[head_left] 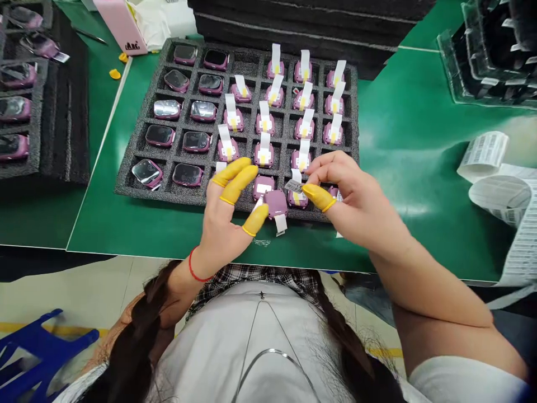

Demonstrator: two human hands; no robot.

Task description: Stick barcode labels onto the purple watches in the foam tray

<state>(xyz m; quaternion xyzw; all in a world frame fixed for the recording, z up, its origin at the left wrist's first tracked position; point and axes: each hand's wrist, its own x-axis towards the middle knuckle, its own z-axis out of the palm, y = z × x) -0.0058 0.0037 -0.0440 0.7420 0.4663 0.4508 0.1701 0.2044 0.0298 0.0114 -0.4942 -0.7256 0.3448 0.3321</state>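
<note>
My right hand (356,196) pinches a small barcode label (294,186) between its thumb, in a yellow finger cot, and its fingertips. The label is above the front row of the black foam tray (126,182). My left hand (229,215), with yellow cots on thumb and two fingers, has its fingers spread over the tray's front edge. Beside its thumb tip, a pink watch (276,204) lies back up across the front rim, a white tab hanging from it. Behind it sits another pink watch (264,187) with a white label on its back.
Several watches (187,174) lie screen up in the tray's left columns; others show white strips. A second watch tray (33,129) stands left, stacked black foam (302,28) behind. A label roll (499,193) and clear plastic trays (474,67) are right. A pink box (121,25) stands back left.
</note>
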